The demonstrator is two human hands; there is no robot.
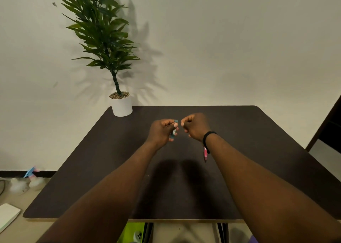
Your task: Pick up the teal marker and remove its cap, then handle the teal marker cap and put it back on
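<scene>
At the far left, on the floor beside the table, lie a white slab (8,216) near the bottom edge and, further back, two pale round objects (27,184) with a blue and pink scrap (31,171) above them; what they are cannot be told.

The dark table (258,169) fills the middle of the view. On its far left corner stands a white pot (121,104) topped with gravel, and from it rises a leafy green plant (100,27) that leans left and throws a broad shadow on the pale wall (239,40) behind.

Both bare forearms reach forward over the table, and the hands meet above its far half. The left hand (161,132) is curled round a small tube (174,131), which stands nearly upright in the grip: a teal end shows above the thumb and fingers, another teal end below them, and a pale band between. The tube is held clear of the tabletop, over the middle of the table.

Just to the right, the right hand (196,125) is drawn into a loose fist, its fingertips bunched and pointed toward the top of the tube. They are near the tube but a narrow gap shows between them. Whether the bunched fingertips pinch something tiny cannot be told.

A black band (208,137) circles the right wrist, and a pink tag (205,153) hangs from it. Two soft shadows of the arms lie on the table beneath.

Under the near edge of the table a lime-green thing (131,231) shows.
</scene>
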